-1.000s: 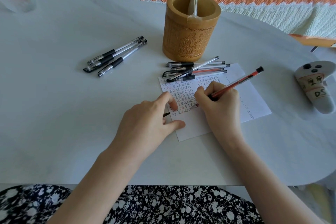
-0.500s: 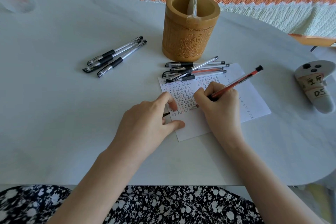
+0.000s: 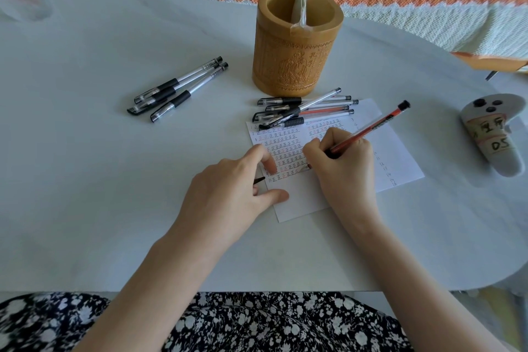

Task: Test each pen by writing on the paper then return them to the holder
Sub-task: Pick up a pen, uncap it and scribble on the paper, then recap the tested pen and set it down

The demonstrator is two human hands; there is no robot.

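Right hand (image 3: pixel 345 168): grasps red pen (image 3: pixel 371 130), tip on paper (image 3: pixel 400 160). Left hand (image 3: pixel 225 194): pins paper, fingers curled round black cap (image 3: pixel 259 180). Both unmoved.

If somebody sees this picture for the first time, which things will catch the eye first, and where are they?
The right hand grips a red pen, its tip on the paper in the middle of the table, while the left hand presses the paper's left edge and seems to hold a black cap. Behind the paper stands the bamboo holder, with a pile of pens at its foot and more pens lying further left.
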